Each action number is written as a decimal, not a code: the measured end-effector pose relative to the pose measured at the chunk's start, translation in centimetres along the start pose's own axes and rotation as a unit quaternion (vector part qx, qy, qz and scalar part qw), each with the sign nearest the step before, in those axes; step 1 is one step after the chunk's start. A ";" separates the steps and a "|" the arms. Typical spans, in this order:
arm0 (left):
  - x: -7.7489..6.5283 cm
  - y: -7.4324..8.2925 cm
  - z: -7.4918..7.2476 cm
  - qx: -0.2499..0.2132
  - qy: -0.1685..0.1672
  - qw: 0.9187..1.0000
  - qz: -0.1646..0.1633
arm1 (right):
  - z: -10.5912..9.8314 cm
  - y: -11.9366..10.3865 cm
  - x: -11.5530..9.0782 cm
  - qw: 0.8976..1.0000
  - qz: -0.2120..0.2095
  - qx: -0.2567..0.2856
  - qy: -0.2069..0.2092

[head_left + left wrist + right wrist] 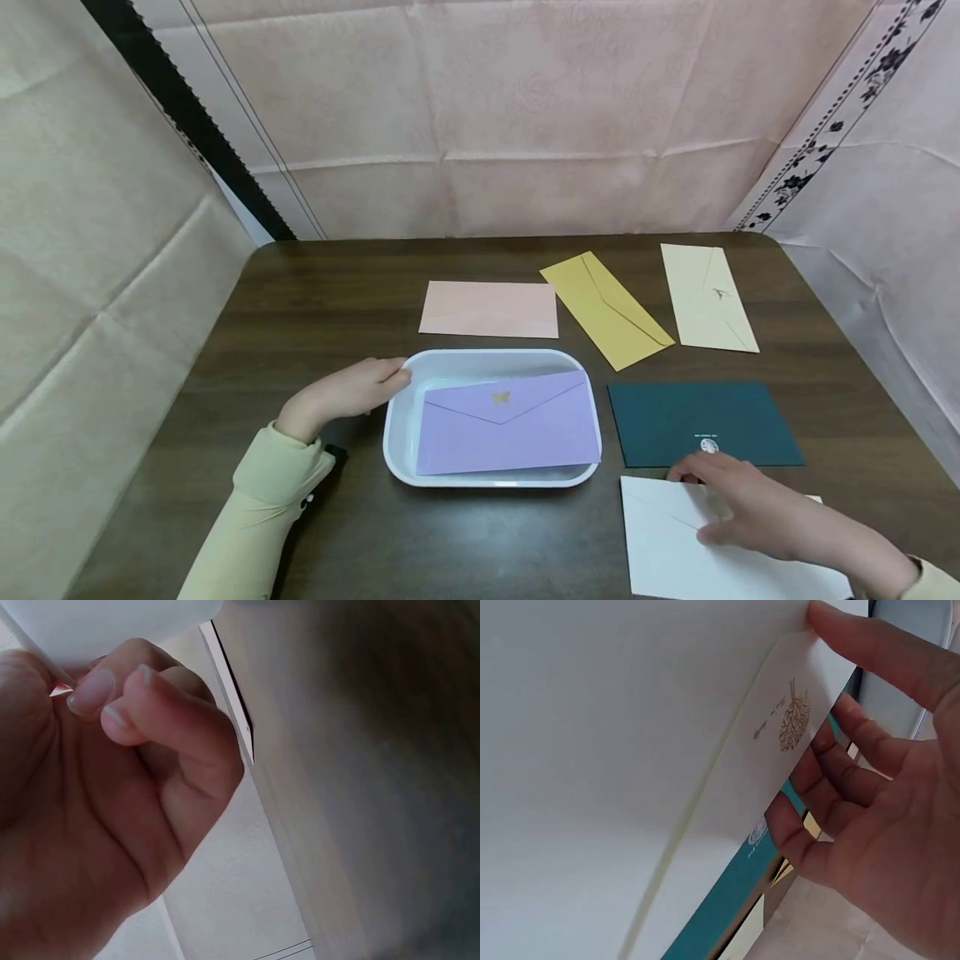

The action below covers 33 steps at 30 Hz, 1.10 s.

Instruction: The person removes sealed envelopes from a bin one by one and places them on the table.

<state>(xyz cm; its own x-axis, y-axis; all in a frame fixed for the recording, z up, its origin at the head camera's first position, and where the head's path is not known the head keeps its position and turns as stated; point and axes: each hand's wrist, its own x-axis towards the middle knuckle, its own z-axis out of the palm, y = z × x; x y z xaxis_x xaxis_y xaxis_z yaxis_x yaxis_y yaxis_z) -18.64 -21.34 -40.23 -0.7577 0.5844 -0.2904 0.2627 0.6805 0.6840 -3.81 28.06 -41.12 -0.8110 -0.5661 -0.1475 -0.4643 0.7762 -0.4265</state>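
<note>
My left hand (pixel 348 393) grips the upper left corner of a white tray (pixel 400 425). In the left wrist view its fingers curl in against the tray wall (pixel 120 626). A lavender envelope (pixel 510 442) with a gold butterfly lies in the tray, its right end over the rim. At the lower right, my right hand (pixel 761 510) holds the far edge of a white envelope (pixel 671 558). The right wrist view shows the thumb on the envelope's face, near a gold tree print (pixel 795 720), and the other fingers curled at and behind its edge.
Just beyond the white envelope lies a dark green envelope (pixel 697 417). A pink envelope (pixel 489 310), a yellow envelope (pixel 607 308) and a cream envelope (pixel 705 300) lie farther back on the brown wooden table (pixel 315 292). Pale cloth hangs around the table.
</note>
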 end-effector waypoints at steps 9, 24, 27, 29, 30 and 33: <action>0.3 -0.1 0.0 0.004 -0.001 1.000 0.001 | -0.2 0.5 0.9 0.998 -0.048 -0.032 0.037; 0.2 0.0 -0.1 -0.001 0.000 1.000 -0.002 | -0.5 1.0 1.6 0.997 -0.048 -0.034 0.054; 0.1 -0.1 -0.1 0.001 0.000 1.000 -0.003 | -0.3 1.1 1.4 0.996 -0.050 -0.035 0.060; 0.1 -0.1 -0.1 0.001 0.001 1.000 -0.003 | -0.3 1.1 1.3 0.996 -0.052 -0.033 0.060; 0.1 -0.1 -0.1 0.001 0.001 1.000 -0.003 | -0.2 1.1 1.2 0.996 -0.053 -0.034 0.059; 0.1 -0.2 -0.1 0.001 0.001 1.000 -0.003 | -0.1 1.1 1.0 0.996 -0.058 -0.029 0.055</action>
<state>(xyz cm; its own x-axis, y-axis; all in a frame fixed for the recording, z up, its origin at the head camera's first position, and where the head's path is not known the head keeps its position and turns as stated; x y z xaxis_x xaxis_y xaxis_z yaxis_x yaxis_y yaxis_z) -18.78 -21.47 -40.35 -0.7604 0.5796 -0.2931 0.2597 0.6849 0.6808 -5.19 28.35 -41.64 -0.7833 -0.6216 0.0008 -0.5745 0.7235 -0.3828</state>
